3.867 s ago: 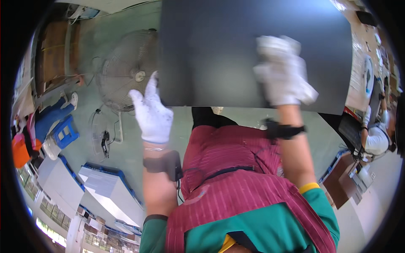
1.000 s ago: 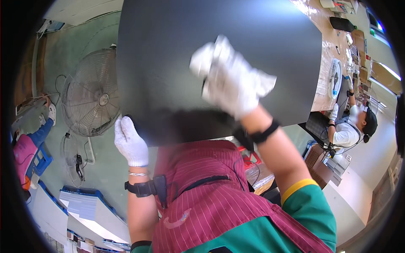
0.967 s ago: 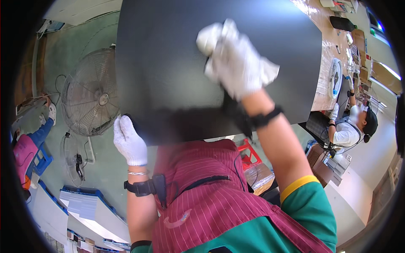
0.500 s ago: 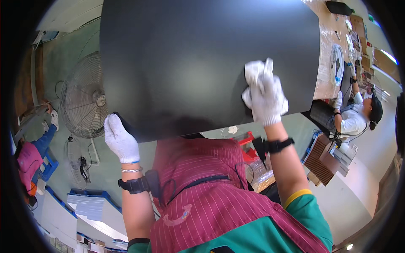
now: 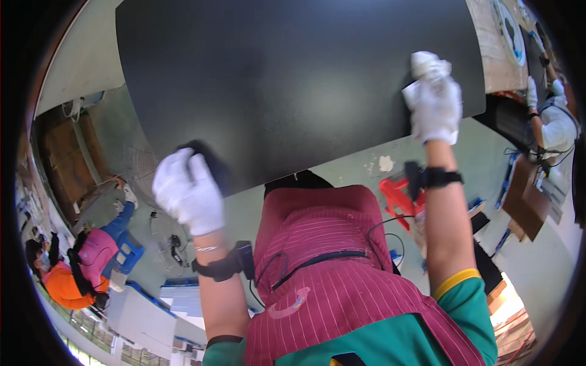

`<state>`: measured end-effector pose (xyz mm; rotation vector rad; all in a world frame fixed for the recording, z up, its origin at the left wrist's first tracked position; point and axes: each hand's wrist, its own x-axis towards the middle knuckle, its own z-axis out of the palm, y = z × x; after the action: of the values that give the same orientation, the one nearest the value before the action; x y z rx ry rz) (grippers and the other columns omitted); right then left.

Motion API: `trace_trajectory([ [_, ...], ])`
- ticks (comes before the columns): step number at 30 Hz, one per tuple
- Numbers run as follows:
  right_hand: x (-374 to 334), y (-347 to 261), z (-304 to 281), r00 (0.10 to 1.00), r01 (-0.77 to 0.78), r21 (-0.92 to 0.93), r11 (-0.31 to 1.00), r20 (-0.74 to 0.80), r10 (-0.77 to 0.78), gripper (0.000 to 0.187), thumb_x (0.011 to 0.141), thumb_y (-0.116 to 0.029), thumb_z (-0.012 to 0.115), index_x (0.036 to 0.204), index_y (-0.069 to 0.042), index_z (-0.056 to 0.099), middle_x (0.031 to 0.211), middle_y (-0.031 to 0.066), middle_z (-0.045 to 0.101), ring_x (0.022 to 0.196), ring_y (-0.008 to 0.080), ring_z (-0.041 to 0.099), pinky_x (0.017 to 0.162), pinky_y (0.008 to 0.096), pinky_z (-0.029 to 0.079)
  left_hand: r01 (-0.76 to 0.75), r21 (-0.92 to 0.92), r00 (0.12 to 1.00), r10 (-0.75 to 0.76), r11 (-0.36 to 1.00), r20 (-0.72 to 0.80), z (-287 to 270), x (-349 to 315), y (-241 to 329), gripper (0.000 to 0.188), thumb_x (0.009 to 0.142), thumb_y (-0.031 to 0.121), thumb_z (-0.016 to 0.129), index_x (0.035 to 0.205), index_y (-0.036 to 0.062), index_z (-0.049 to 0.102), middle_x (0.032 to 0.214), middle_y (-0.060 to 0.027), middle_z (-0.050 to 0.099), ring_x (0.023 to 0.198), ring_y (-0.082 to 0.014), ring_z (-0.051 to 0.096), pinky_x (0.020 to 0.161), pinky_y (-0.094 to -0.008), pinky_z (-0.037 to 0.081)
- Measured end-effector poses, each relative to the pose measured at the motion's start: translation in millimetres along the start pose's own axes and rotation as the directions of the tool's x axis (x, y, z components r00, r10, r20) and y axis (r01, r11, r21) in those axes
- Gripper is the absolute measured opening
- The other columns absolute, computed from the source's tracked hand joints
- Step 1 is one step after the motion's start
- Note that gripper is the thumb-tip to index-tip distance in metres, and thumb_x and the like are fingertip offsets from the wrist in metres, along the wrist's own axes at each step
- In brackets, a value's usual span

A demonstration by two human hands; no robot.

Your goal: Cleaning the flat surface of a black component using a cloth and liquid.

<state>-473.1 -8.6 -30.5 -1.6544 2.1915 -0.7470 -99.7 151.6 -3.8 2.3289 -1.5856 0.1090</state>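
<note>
A large flat matte-black panel [image 5: 293, 79] spans the upper middle, its near edge slanting above my lap. My left hand [image 5: 190, 192], in a white glove, covers the panel's near left corner. Its fingers are curled there and slightly blurred, with a dark shadow or reflection beside them. Near the panel's right edge, my right hand [image 5: 436, 113], also white-gloved, closes round a crumpled white cloth [image 5: 427, 66] and presses it on the surface. Faint speckled marks show on the panel between the two hands.
A wire-guarded fan [image 5: 140, 165] stands left of the panel. Red plastic stools [image 5: 397, 198] are right of my lap. A wrapped worktable [image 5: 488, 43] lies beyond the right edge. One co-worker [image 5: 557, 125] works at far right; people [image 5: 85, 262] sit at far left.
My right hand has slid the cloth rightward toward the panel's right edge. My left hand stays at the near left corner, fingers more curled. The whole view has turned, tilting the panel.
</note>
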Motion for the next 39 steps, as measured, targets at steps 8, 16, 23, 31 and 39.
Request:
trace_trajectory([
  [8, 31, 19, -5, 0.988, -0.003, -0.496, 0.868, -0.134, -0.073, 0.046, 0.092, -0.044, 0.061, 0.127, -0.014, 0.063, 0.107, 0.018, 0.067, 0.102, 0.0362, 0.064, 0.087, 0.0469, 0.052, -0.042, -0.166, 0.991, 0.063, 0.985, 0.12, 36, 33, 110, 0.014, 0.079, 0.022, 0.078, 0.081, 0.0085, 0.074, 0.085, -0.0096, 0.07, 0.082, -0.0302, 0.065, 0.078, -0.0415, 0.051],
  [16, 28, 17, -7, 0.979, 0.056, -0.451, 0.891, -0.152, -0.138, 0.034, 0.093, -0.04, 0.062, 0.111, -0.011, 0.069, 0.103, 0.0162, 0.068, 0.099, 0.035, 0.065, 0.085, 0.0465, 0.052, -0.007, -0.17, 0.985, 0.037, 0.985, 0.171, 39, 37, 110, 0.017, 0.08, 0.021, 0.078, 0.084, 0.0051, 0.074, 0.085, -0.0121, 0.07, 0.08, -0.0279, 0.067, 0.076, -0.039, 0.052],
  [23, 31, 18, -10, 0.987, 0.025, -0.486, 0.874, -0.125, -0.098, 0.036, 0.095, -0.041, 0.062, 0.115, -0.011, 0.068, 0.107, 0.0174, 0.068, 0.103, 0.0356, 0.065, 0.088, 0.0461, 0.052, 0.006, -0.153, 0.984, 0.022, 0.988, 0.178, 37, 39, 108, 0.018, 0.081, 0.021, 0.078, 0.083, 0.0042, 0.074, 0.086, -0.0119, 0.07, 0.08, -0.0291, 0.067, 0.076, -0.0386, 0.053],
  [31, 29, 17, -7, 0.973, 0.095, -0.439, 0.894, -0.149, -0.176, 0.034, 0.09, -0.038, 0.065, 0.111, -0.012, 0.069, 0.098, 0.0159, 0.069, 0.097, 0.0363, 0.065, 0.083, 0.0467, 0.052, 0.313, -0.101, 0.95, -0.309, 0.944, 0.055, 29, 20, 20, 0.014, 0.085, 0.016, 0.071, 0.092, 0.0044, 0.072, 0.099, -0.0143, 0.069, 0.095, -0.0305, 0.064, 0.088, -0.0413, 0.05],
  [39, 46, 37, -11, 0.965, 0.175, -0.418, 0.892, -0.108, -0.24, 0.042, 0.094, -0.041, 0.059, 0.127, -0.017, 0.064, 0.111, 0.0212, 0.066, 0.106, 0.0397, 0.063, 0.092, 0.0471, 0.05, 0.67, -0.739, 0.449, -0.755, -0.07, 0.478, 22, -66, -58, 0.047, 0.105, 0.037, 0.05, 0.135, 0.0001, 0.054, 0.131, -0.0115, 0.06, 0.115, -0.0238, 0.058, 0.105, -0.0366, 0.043],
])
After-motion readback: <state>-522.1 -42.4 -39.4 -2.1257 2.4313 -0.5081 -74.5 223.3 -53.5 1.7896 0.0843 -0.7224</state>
